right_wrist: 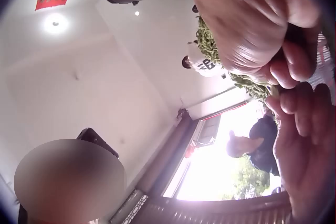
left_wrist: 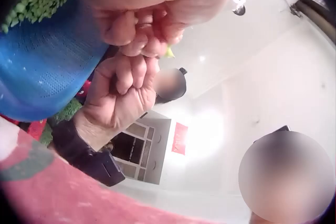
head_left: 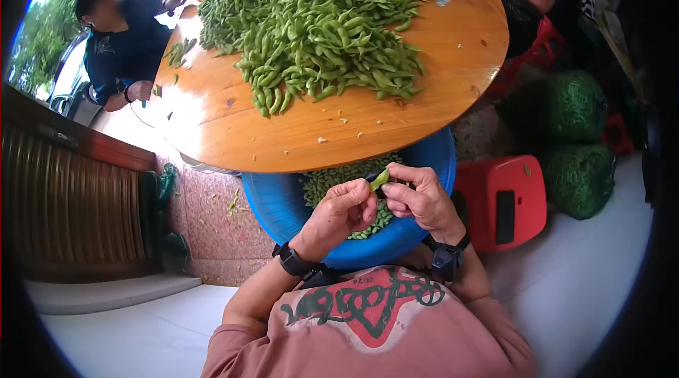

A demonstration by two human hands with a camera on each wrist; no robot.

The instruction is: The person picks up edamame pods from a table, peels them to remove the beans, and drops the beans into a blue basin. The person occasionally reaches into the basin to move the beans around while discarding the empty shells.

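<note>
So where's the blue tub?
In the head view, the blue tub sits just below the middle, under the left hand and right hand, at the near edge of the table, with a red stool on its right.

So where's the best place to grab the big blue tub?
I'd grip the rim of the blue tub on its left, coming from that side. The round, curving edge shows there with floor beside it. The wooden table hides the far edge, and the red stool looks close on the right.
</note>
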